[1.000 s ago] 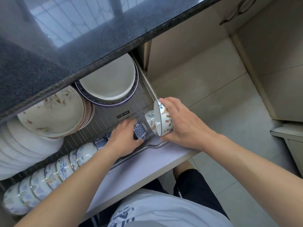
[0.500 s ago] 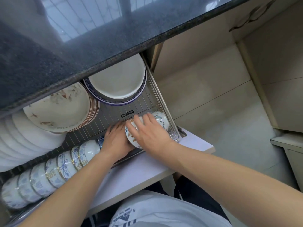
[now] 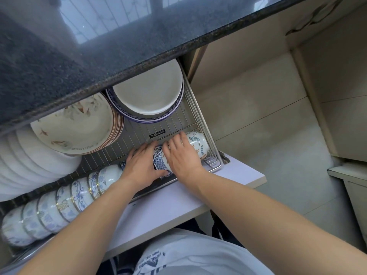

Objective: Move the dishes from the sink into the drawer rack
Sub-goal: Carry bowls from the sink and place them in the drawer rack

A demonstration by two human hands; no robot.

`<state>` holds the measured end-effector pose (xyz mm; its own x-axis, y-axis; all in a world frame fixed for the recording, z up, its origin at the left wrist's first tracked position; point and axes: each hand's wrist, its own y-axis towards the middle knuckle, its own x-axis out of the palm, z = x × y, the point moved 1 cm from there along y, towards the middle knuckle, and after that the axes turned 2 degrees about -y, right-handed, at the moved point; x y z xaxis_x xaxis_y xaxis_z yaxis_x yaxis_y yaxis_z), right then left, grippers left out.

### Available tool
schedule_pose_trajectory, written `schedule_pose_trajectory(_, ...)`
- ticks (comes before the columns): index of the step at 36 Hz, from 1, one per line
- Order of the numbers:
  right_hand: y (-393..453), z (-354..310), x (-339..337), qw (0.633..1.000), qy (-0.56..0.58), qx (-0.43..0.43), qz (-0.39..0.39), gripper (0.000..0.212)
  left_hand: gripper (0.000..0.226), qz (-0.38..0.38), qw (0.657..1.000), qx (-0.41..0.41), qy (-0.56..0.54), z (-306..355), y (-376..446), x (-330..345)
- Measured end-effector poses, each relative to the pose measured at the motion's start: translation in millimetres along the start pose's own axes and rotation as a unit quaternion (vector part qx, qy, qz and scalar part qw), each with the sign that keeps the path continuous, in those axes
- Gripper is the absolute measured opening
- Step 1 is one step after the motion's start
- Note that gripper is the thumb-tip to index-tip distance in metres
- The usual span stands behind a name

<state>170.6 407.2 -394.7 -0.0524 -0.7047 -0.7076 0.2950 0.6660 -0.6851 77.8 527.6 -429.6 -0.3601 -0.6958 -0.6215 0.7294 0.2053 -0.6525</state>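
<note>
The pulled-out drawer rack [image 3: 213, 155] holds a row of bowls [image 3: 65, 201] on their sides along its front edge. The left hand [image 3: 142, 165] rests on a blue-patterned bowl [image 3: 158, 162]; the right hand [image 3: 181, 157] lies over a leaf-patterned bowl [image 3: 197, 142] at the row's right end. Plates [image 3: 147, 90] stand behind, under the dark tabletop [image 3: 99, 62].

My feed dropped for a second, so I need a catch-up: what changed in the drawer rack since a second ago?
The right hand brought the leaf-patterned bowl down from above the drawer front and set it on its side at the right end of the bowl row; it now rests on the bowl. The left hand stayed on the blue-patterned bowl. The plates did not move.
</note>
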Motion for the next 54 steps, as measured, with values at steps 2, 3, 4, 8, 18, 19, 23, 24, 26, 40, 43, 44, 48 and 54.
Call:
schedule_pose_trajectory(2,-0.8,-3.3,-0.3,1.0,-0.008,0.002,0.002,0.085,0.111,0.006,1.0,0.006,0.012,-0.2,-0.6,0.3)
schedule_pose_trajectory(3,-1.3,-3.8,-0.5,1.0,-0.009,0.006,0.002,0.086,0.111,0.008,1.0,0.007,0.015,0.0,-0.8,0.5)
schedule_pose_trajectory(4,-1.9,-3.9,-0.6,1.0,-0.011,0.01,0.004,0.086,0.111,0.008,1.0,0.007,0.016,-0.1,-0.7,0.8)
schedule_pose_trajectory(8,-2.8,-6.0,0.5,1.0,-0.02,0.02,0.008,0.087,0.11,0.008,1.0,0.009,0.02,-2.2,0.5,1.5)
schedule_pose_trajectory(18,4.8,-21.4,-15.2,0.997,-0.021,0.063,-0.035,0.082,0.104,-0.001,1.0,0.01,0.016,-5.7,2.9,3.3)
schedule_pose_trajectory(19,5.4,-24.2,-16.8,0.997,-0.022,0.06,-0.037,0.079,0.103,-0.004,1.0,0.01,0.012,-6.8,3.2,3.4)
schedule_pose_trajectory(23,5.6,-28.9,-17.2,0.997,-0.026,0.058,-0.043,0.076,0.103,-0.009,1.0,0.011,0.006,-8.6,3.6,4.4)
schedule_pose_trajectory(24,5.5,-28.0,-16.3,0.997,-0.024,0.063,-0.044,0.077,0.103,-0.01,1.0,0.013,0.009,-8.1,3.4,4.8)
schedule_pose_trajectory(26,5.9,-25.6,-15.3,0.996,-0.018,0.067,-0.048,0.079,0.103,-0.007,1.0,0.017,0.016,-6.5,3.2,5.0)
schedule_pose_trajectory(40,5.3,25.8,30.3,0.999,0.02,0.007,0.042,0.058,0.112,-0.005,0.999,0.005,0.032,-2.7,4.2,2.4)
schedule_pose_trajectory(43,1.2,31.6,33.8,0.996,0.059,0.004,0.06,0.056,0.112,-0.004,0.999,0.007,0.034,0.1,4.3,2.8)
schedule_pose_trajectory(44,0.0,34.5,35.1,0.995,0.082,-0.002,0.064,0.057,0.113,-0.005,0.999,0.006,0.035,0.3,4.2,2.4)
schedule_pose_trajectory(48,-1.5,47.4,39.8,0.986,0.137,-0.04,0.081,0.063,0.112,-0.008,0.999,0.007,0.037,-1.4,4.1,2.2)
schedule_pose_trajectory(54,2.3,50.6,39.4,0.983,0.167,-0.028,0.072,0.082,0.103,-0.005,0.999,0.027,0.04,-5.0,6.3,3.7)
